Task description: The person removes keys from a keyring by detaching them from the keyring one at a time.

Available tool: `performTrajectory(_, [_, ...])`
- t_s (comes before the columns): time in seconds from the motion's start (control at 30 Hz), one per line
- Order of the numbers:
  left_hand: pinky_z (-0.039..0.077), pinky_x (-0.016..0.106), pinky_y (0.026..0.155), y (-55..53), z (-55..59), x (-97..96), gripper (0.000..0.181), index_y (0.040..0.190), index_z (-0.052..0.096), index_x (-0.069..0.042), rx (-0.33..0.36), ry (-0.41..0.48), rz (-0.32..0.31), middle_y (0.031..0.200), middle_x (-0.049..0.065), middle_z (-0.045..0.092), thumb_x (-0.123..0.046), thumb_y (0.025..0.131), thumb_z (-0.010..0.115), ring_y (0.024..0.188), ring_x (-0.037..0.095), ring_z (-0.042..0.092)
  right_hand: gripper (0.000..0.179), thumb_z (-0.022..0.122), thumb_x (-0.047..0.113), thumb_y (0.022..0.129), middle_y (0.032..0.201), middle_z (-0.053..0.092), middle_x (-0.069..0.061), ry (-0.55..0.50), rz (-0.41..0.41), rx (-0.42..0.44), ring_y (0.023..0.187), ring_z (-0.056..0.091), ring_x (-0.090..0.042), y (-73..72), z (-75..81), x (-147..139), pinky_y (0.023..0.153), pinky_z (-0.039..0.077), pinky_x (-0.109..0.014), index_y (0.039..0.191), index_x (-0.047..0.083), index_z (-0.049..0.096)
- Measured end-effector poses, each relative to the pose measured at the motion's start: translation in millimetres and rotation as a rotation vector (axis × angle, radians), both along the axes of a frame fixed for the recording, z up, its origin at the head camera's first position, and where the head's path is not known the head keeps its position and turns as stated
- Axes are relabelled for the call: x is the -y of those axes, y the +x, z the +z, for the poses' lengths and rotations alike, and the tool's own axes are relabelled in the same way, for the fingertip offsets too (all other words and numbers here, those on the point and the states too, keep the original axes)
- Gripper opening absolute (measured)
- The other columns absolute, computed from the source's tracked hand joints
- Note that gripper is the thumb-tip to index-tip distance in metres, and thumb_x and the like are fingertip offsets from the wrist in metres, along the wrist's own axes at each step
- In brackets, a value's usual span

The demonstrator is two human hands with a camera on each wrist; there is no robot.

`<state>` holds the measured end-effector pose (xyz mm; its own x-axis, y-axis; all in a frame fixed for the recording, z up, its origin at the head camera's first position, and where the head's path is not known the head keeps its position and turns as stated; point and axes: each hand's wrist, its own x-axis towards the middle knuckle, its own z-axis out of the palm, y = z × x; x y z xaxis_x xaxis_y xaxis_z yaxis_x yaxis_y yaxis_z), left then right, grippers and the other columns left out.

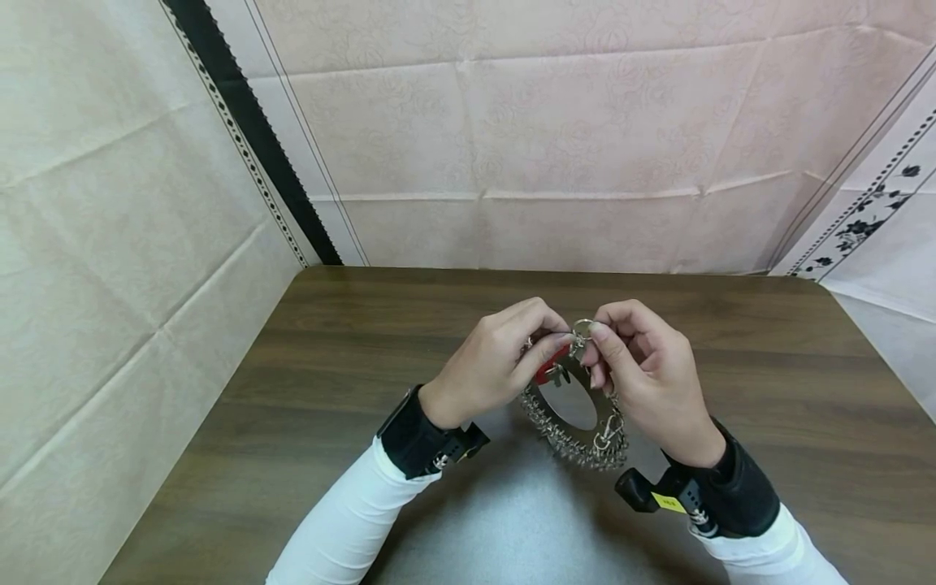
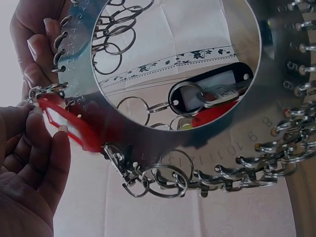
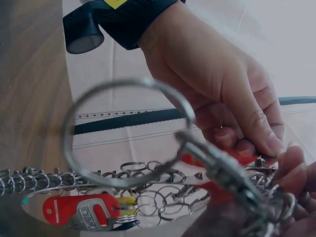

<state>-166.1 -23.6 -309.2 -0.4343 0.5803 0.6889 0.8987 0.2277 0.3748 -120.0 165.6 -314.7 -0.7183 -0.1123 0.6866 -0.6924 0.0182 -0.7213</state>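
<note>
Both hands work at the upper edge of a numbered metal ring plate [image 2: 217, 143], whose rim carries many small clasps and split rings. My left hand [image 1: 497, 357] pinches the ring end of a red key tag [image 2: 76, 126] with thumb and forefinger. My right hand [image 1: 654, 378] grips a key ring [image 1: 582, 327] between thumb and forefinger, right beside the left fingertips. Through the plate's round opening, the left wrist view shows a black key tag [image 2: 217, 86] and a metal key. A large split ring [image 3: 69, 138] with a clasp looms near the right wrist camera.
Beneath the hands lies a brown wood-grain table [image 1: 351, 374]. Pale patterned cloth [image 1: 585, 138] hangs behind its far edge and at both sides. A second red key tag [image 3: 81, 207] and a yellow tag [image 3: 128, 200] are among the rings.
</note>
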Motion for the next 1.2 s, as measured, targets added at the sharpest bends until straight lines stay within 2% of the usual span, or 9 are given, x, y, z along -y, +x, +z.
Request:
performTrajectory(0.23, [0.047,0.013,0.069,0.2,-1.2,0.0,0.004,0.099,0.064,-0.003,0.024,-0.005,-0.010,0.090,0.004,0.064,-0.007,0.100,0.063,0.078,0.007,0.055,0.004,0.052,-0.012,0.098,0.073,0.062,0.000,0.016,-0.003,-0.004,0.053,0.054,-0.008,-0.2,-0.2,-0.5,0.045,0.043,-0.020,0.098,-0.013,0.056])
performTrajectory(0.47, [0.050,0.023,0.064,0.2,-2.1,0.3,0.004,0.099,0.063,-0.004,0.063,-0.003,-0.002,0.088,0.003,0.061,-0.007,0.100,0.063,0.076,0.007,0.053,0.004,0.052,-0.014,0.098,0.074,0.062,0.000,0.010,0.011,0.000,0.054,0.054,-0.008,-0.6,-0.1,0.6,0.046,0.044,-0.020,0.098,-0.013,0.056])
performTrajectory(0.7, [0.046,0.015,0.068,0.1,-1.9,0.0,0.004,0.098,0.062,-0.004,0.123,0.001,-0.017,0.086,0.003,0.060,-0.009,0.100,0.063,0.077,0.007,0.053,0.010,0.050,-0.020,0.095,0.074,0.060,-0.001,0.001,0.007,-0.001,0.054,0.053,-0.008,-0.6,-1.1,2.1,0.046,0.044,-0.020,0.097,-0.012,0.056])
performTrajectory(0.93, [0.048,0.016,0.067,0.4,-0.3,-0.3,0.005,0.098,0.062,-0.004,0.202,0.002,-0.040,0.087,0.003,0.061,-0.008,0.100,0.063,0.076,0.006,0.054,0.012,0.050,-0.021,0.095,0.074,0.059,-0.001,0.002,-0.003,-0.027,0.054,0.052,-0.008,-1.1,-1.8,3.2,0.046,0.043,-0.020,0.096,-0.011,0.055])
performTrajectory(1.1, [0.050,0.017,0.070,0.7,1.2,-0.9,0.005,0.097,0.062,-0.004,0.293,0.011,-0.084,0.087,0.005,0.063,-0.007,0.100,0.063,0.077,0.007,0.056,0.009,0.051,-0.018,0.096,0.073,0.058,0.000,0.046,-0.038,-0.039,0.054,0.051,-0.007,-0.4,-2.1,2.6,0.047,0.043,-0.020,0.095,-0.010,0.056])
performTrajectory(1.2, [0.051,0.018,0.071,1.1,2.7,-0.4,0.005,0.097,0.062,-0.003,0.322,0.012,-0.102,0.087,0.007,0.064,-0.007,0.100,0.063,0.077,0.009,0.058,0.011,0.052,-0.019,0.095,0.073,0.058,-0.001,0.057,-0.040,-0.050,0.054,0.050,-0.007,0.2,-1.9,2.6,0.047,0.042,-0.021,0.095,-0.010,0.056])
